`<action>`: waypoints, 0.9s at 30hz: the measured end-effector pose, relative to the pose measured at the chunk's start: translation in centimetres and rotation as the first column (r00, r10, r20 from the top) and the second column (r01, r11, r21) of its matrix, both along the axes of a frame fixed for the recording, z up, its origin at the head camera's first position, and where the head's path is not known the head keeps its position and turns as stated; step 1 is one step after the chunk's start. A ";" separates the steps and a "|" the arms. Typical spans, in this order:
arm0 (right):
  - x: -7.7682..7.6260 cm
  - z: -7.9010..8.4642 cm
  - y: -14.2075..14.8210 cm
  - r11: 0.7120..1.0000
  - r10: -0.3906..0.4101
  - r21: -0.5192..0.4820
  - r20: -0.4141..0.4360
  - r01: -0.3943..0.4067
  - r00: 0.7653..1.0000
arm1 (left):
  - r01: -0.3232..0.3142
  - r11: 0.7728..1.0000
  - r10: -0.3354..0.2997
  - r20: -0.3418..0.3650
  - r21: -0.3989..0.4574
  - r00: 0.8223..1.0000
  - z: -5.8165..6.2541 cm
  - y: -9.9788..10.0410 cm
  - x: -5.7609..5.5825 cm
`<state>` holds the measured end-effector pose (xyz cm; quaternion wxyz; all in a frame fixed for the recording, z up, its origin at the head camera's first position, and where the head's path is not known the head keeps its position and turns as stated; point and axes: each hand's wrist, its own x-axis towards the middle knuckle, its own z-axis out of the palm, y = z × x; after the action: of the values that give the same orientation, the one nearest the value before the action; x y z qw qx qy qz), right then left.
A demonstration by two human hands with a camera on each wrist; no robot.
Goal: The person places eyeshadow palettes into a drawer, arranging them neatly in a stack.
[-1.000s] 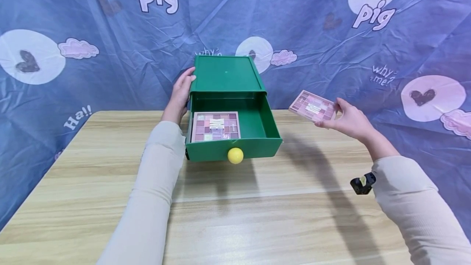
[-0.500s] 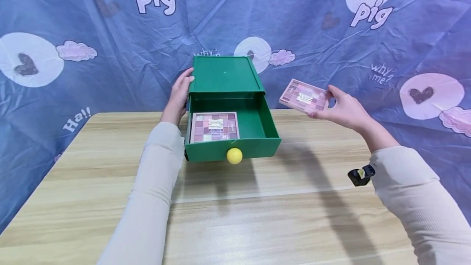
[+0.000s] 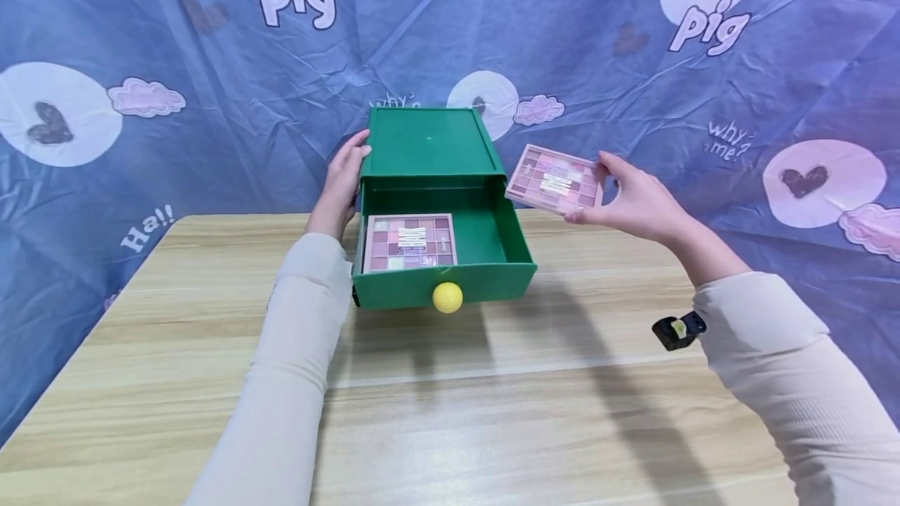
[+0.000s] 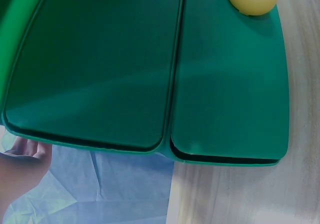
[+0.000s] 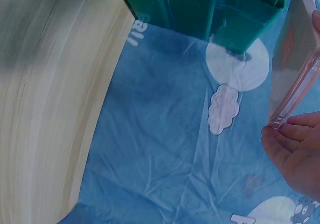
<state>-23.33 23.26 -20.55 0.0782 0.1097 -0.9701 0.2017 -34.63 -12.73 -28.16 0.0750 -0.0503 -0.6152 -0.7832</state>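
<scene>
My right hand (image 3: 636,197) pinches an eyeshadow palette (image 3: 558,178) by its right end. Pink-framed with a clear lid, it tilts in the air just right of the pulled-out drawer (image 3: 492,285), its left edge overlapping the box's side in the head view. Another palette (image 3: 383,244) of the same kind lies in the left half of that drawer. The fingers of my left hand (image 3: 344,174) press against the left side of the green drawer box (image 3: 432,139); in the left wrist view the hand (image 4: 27,169) is at the box's edge. The right wrist view shows the held palette (image 5: 295,69) edge-on.
A round yellow knob (image 3: 448,297) sticks out from the drawer front. The box stands on a light wood table (image 3: 450,443) near its back edge. Behind hangs a blue printed cloth (image 3: 598,45). A small black device (image 3: 678,330) is worn at the right wrist.
My right hand has carried its palette left and slightly up, toward the drawer. The left hand, the box and the palette inside stay in place.
</scene>
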 end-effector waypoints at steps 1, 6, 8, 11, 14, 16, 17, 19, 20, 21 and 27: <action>0.0 0.0 -0.2 1.000 0.004 0.000 0.006 -0.004 1.000 | 0.001 1.000 -0.001 -0.001 -0.001 1.000 0.0 0.0 0.0; 0.3 0.2 -1.1 0.999 0.033 -0.006 0.016 -0.032 0.999 | 0.000 1.000 -0.001 -0.012 -0.009 1.000 -0.1 0.0 0.0; 0.3 0.3 -1.4 0.999 0.047 -0.011 0.016 -0.047 0.999 | -0.002 1.000 0.002 -0.012 -0.003 1.000 -0.1 0.0 0.0; 0.5 0.2 -2.0 0.998 0.068 -0.013 0.011 -0.067 0.998 | -0.005 1.000 0.005 -0.006 0.007 1.000 0.0 0.0 0.0; 0.5 0.1 -2.6 0.996 0.086 -0.015 0.016 -0.086 0.996 | -0.002 1.000 0.002 -0.003 0.013 1.000 0.0 0.0 0.0; 0.5 0.0 -3.0 0.995 0.097 -0.023 0.028 -0.096 0.995 | 0.000 1.000 0.000 -0.002 0.013 1.000 0.0 0.0 0.0; 0.5 -0.1 -3.2 0.995 0.101 -0.027 0.035 -0.100 0.994 | 0.001 1.000 -0.001 -0.002 0.015 1.000 0.0 0.0 0.0; 0.5 -0.2 -3.7 0.994 0.108 -0.037 0.046 -0.106 0.993 | 0.002 1.000 -0.002 0.000 0.019 1.000 0.0 0.1 0.0; 0.5 -0.2 -3.9 0.993 0.111 -0.039 0.050 -0.109 0.993 | 0.002 1.000 -0.002 0.000 0.019 1.000 0.0 0.1 0.0; 0.5 -0.3 -4.2 0.993 0.113 -0.040 0.051 -0.111 0.992 | 0.001 1.000 -0.001 0.000 0.018 1.000 0.0 0.1 0.0; 0.5 -0.6 -5.8 0.988 0.147 -0.042 0.029 -0.146 0.989 | 0.005 1.000 -0.005 -0.010 0.013 1.000 -0.1 0.1 0.0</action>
<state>-22.86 17.46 -21.14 0.0499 0.1760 -0.9563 0.2281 -34.63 -12.68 -28.24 0.0764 -0.0554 -0.6096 -0.7871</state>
